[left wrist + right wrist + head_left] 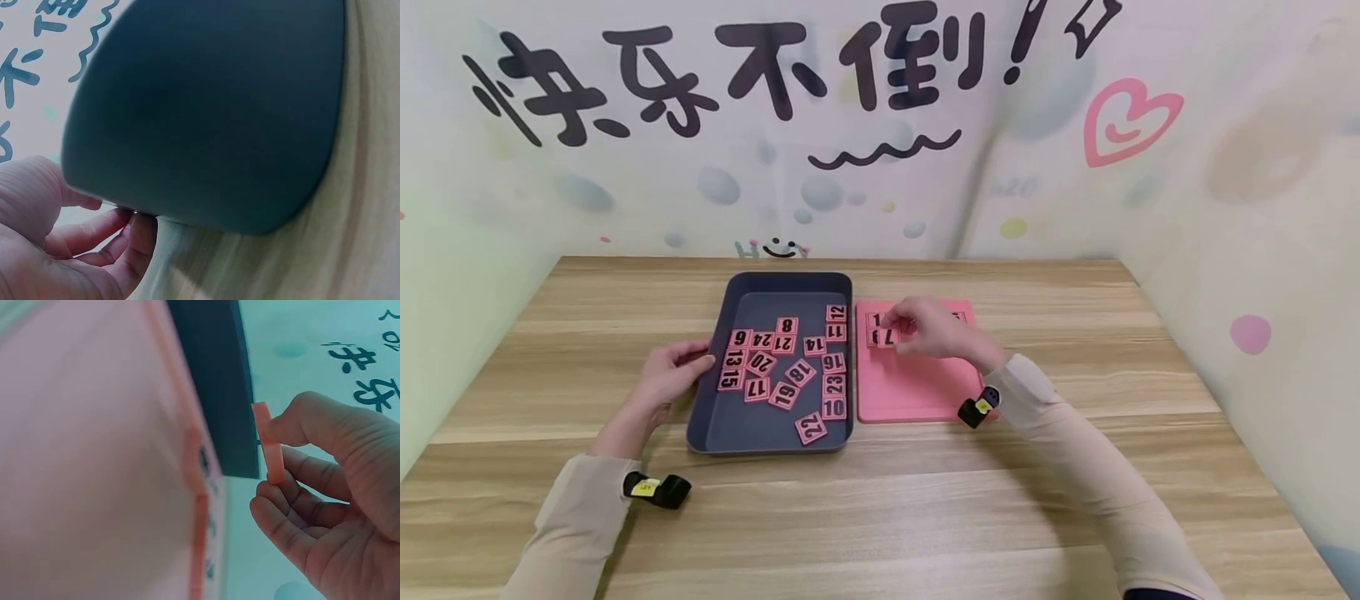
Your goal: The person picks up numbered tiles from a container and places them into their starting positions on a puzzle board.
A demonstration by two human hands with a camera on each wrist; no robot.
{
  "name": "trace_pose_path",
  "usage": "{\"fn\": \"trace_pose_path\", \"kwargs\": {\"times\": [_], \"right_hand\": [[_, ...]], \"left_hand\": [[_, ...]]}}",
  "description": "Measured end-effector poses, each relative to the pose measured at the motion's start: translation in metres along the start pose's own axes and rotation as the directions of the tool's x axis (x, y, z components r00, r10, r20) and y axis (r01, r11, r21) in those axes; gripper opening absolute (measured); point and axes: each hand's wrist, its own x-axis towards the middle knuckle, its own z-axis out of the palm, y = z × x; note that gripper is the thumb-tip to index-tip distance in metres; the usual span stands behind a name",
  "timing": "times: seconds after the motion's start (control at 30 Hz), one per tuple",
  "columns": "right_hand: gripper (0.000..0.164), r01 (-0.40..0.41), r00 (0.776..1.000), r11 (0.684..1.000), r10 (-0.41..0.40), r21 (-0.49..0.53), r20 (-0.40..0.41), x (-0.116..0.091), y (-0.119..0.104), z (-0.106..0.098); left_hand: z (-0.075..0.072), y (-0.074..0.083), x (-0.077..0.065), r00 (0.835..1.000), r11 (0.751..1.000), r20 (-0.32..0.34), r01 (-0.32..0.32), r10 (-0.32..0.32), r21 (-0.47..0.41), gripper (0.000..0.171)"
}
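Closest in the head view, the right sleeve [1097, 475] is stretched in from between four and five o'clock and the left sleeve [572, 521] from eight, twelve being taken toward the far wall [880, 208]. The tile marked 7 [888, 337] is held over the ten o'clock part of the pink board [917, 392], clear of its surface in the right wrist view. It is pinched by the right hand [936, 329] between thumb and fingertips, the gap between them being filled by the tile. The tile marked 1 [873, 319] is seen at eleven o'clock from the 7, and another tile, partly covered, at nine.

At nine o'clock from the board, just beside it, the dark tray [760, 433] is set. Its rim is held at nine o'clock by the left hand [673, 371], the thumb being laid over the edge and the fingers bent against the outside. In the tray, the loose tiles [784, 395] are scattered: 12 and 11 at two o'clock, 22 at five, 13 at nine, 6 at ten.

All is supported by the wooden table [880, 517]. Beyond, black writing is carried by the wall at twelve o'clock, and a pink heart [1097, 137] is drawn between one and two.
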Motion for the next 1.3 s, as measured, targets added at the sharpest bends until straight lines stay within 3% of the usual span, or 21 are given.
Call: {"fn": "trace_pose_path", "kwargs": {"times": [0.27,0.6,0.77,1.07,1.3], "right_hand": [[0.031,-0.042,0.999,0.999,0.042,-0.019,0.029,-0.015,0.013,0.011],[0.032,0.016,0.998,0.997,-0.011,-0.082,0.061,-0.02,0.02,0.014],[0.033,0.002,0.998,0.996,0.004,-0.087,0.068,-0.02,0.021,0.014],[0.028,-0.11,0.991,0.988,0.118,-0.111,0.065,-0.019,0.015,0.015],[0.03,-0.262,0.965,0.952,0.258,-0.157,-0.045,-0.018,0.013,0.02]], "left_hand": [[0.0,-0.001,0.0,1.0,1.0,-0.003,0.003,-0.003,0.005,0.046],[0.0,-0.002,0.0,1.0,1.0,-0.003,0.005,-0.005,0.01,0.047],[-0.001,-0.002,0.0,1.0,1.0,-0.002,0.011,-0.011,0.006,0.047],[0.0,0.0,-0.001,1.0,1.0,0.002,0.013,-0.013,-0.002,0.047],[0.0,0.0,-0.001,1.0,1.0,0.001,0.014,-0.014,0.002,0.046]]}}
